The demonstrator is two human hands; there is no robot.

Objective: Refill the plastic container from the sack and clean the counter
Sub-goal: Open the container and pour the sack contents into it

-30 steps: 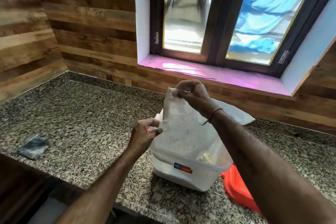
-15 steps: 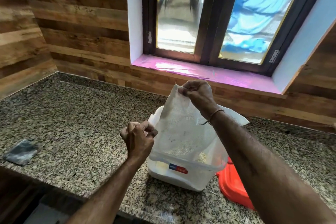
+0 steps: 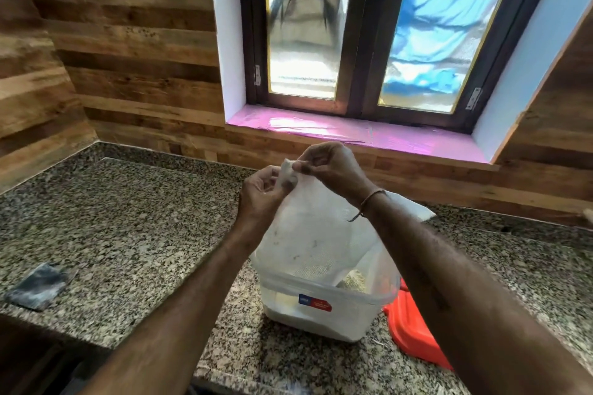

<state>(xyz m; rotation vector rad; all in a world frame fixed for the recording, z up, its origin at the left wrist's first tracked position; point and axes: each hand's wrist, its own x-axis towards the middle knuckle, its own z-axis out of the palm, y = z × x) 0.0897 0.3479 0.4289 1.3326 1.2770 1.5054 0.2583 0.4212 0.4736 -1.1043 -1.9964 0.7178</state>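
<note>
From where I watch, a dark grey cloth (image 3: 37, 285) lies flat at about nine o'clock near the front edge, well apart from everything else. A red lid (image 3: 414, 330) sits at four o'clock, partly hidden. At twelve o'clock I see a dark-framed window (image 3: 362, 42) with frosted panes, blue sheeting behind the right one, above a pink sill (image 3: 353, 133). Wood-plank walls (image 3: 134, 51) fill ten o'clock.

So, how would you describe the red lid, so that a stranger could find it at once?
Start from the window and come down to the granite counter. There stands a clear plastic container with a white sack held over it. The lid lies flat just right of the container, partly under the right forearm; it is the only red thing there.
</note>
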